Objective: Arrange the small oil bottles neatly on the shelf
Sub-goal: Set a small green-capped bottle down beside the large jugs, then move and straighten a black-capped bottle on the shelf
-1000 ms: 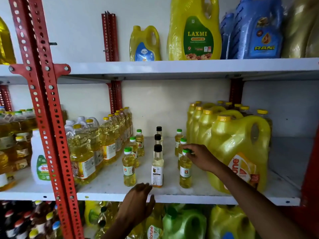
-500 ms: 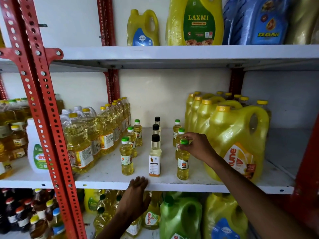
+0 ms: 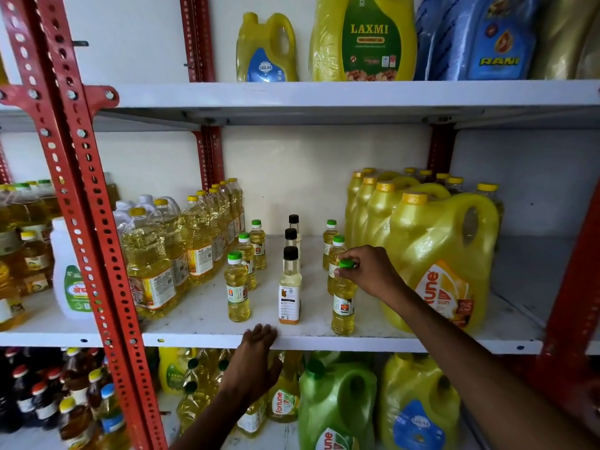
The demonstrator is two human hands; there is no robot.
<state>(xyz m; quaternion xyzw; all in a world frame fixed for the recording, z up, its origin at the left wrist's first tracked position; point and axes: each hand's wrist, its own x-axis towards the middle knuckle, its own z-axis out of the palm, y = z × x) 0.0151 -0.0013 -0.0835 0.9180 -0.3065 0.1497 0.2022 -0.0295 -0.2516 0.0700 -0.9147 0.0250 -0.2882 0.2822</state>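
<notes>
On the white shelf (image 3: 324, 341), right hand (image 3: 370, 271) pinches a round green cap (image 3: 346, 263).

the right hand (image 3: 373, 271) is pinching the green cap of a small oil bottle (image 3: 343, 303) standing upright on the white shelf (image 3: 324, 342), its grip closing on the cap from above. just behind the grip, two more green-capped bottles (image 3: 334, 251) are lining up toward the wall. beside the grip, on its outer side, a large yellow jug (image 3: 438, 264) is standing. across from the grip, three black-capped bottles (image 3: 290, 284) and three green-capped ones (image 3: 238, 287) are forming rows. below, the left hand (image 3: 256, 358) is resting flat, fingers spread, against the shelf's front edge.
</notes>
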